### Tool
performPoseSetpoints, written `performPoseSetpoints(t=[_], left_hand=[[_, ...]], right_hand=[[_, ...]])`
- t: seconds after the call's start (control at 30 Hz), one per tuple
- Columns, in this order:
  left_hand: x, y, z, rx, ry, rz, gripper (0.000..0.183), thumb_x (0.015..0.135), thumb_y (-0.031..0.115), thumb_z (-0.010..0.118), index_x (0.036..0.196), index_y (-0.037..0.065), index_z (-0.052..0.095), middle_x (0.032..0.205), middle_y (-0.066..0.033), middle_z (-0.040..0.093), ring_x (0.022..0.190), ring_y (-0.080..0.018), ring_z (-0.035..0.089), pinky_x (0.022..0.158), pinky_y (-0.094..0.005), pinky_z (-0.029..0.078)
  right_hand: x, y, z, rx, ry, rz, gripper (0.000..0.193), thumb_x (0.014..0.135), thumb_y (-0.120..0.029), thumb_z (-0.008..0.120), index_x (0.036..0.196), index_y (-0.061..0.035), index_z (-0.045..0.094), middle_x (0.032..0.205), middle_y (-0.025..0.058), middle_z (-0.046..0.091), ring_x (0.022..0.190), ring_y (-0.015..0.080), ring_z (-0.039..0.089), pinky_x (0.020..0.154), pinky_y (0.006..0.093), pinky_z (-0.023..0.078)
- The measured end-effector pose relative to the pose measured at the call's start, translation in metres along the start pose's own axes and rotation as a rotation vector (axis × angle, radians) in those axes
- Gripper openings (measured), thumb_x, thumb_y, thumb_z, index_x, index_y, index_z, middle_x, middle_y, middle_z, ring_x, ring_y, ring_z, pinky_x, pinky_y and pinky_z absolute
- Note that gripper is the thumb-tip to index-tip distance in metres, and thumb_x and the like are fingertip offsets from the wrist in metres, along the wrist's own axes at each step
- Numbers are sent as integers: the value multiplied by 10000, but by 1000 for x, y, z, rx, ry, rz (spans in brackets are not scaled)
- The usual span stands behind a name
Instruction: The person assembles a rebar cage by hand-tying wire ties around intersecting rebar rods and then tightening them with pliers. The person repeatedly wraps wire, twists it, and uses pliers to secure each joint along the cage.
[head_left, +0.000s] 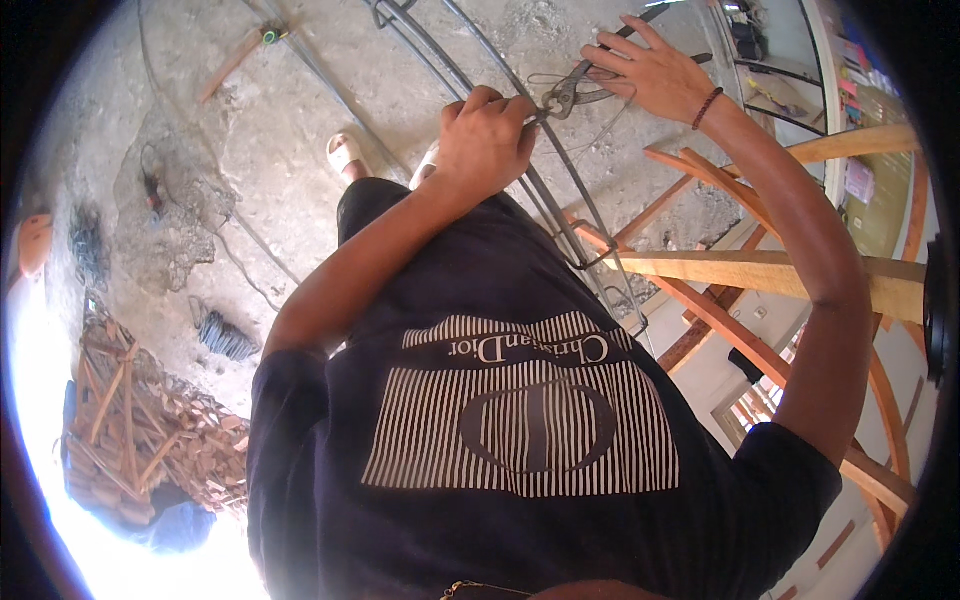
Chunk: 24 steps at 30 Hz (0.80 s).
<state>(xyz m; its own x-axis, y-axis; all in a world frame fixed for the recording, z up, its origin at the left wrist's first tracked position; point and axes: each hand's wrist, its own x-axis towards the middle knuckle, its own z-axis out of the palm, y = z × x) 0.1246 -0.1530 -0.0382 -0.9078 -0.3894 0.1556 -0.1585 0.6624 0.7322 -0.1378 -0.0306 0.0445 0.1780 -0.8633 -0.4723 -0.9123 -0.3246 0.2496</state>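
My left hand is closed round the long steel bars of a rebar cage, knuckles up. Just right of it, the jaws of a pair of pincers meet a thin wire at the bar. My right hand lies over the pincers' spread dark handles, its fingers long and loosely hooked on them. Thin tie wire loops beside the jaws. A bent stirrup crosses the bars nearer my body. What lies under my left palm is hidden.
Reddish timber poles lean and cross on the right, near my right arm. A coil of wire lies on the rough concrete floor at left. Beyond it are piled wood scraps. A wooden-handled tool lies far left.
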Motion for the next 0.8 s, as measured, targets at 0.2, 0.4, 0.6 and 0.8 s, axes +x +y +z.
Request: performPoseSetpoints(t=[0.2, 0.4, 0.6, 0.8], left_hand=[[-1, -1, 2, -53, 17, 25, 173, 861, 206, 718, 1021, 146, 694, 912, -46, 727, 972, -254, 676, 804, -483, 498], [0, -4, 2, -75, 45, 47, 175, 857, 196, 727, 1025, 152, 701, 901, -40, 727, 964, -246, 678, 800, -468, 499], [-1, -6, 2, -78, 56, 53, 165, 853, 198, 728, 1009, 151, 698, 875, -38, 722, 958, -241, 678, 797, -463, 498], [0, -7, 2, -80, -8, 3, 193, 866, 223, 745, 1049, 179, 706, 927, -42, 713, 977, -270, 679, 837, -482, 503]], right_hand=[[5, -4, 4, 9, 91, 17, 331, 1030, -339, 508, 1293, -238, 681, 1457, -71, 523, 1396, 138, 428, 1283, 443, 223], [9, 0, -2, -20, 44, 15, 347, 1032, -354, 494, 1321, -271, 667, 1502, -93, 490, 1424, 121, 402, 1292, 429, 208], [11, 1, -3, -52, 99, -15, 346, 1026, -365, 487, 1318, -321, 666, 1567, -126, 430, 1460, 99, 359, 1306, 413, 171], [6, 1, -2, -172, -132, -20, 360, 1021, -360, 488, 1340, -328, 651, 1543, -120, 454, 1451, 102, 363, 1302, 417, 176]])
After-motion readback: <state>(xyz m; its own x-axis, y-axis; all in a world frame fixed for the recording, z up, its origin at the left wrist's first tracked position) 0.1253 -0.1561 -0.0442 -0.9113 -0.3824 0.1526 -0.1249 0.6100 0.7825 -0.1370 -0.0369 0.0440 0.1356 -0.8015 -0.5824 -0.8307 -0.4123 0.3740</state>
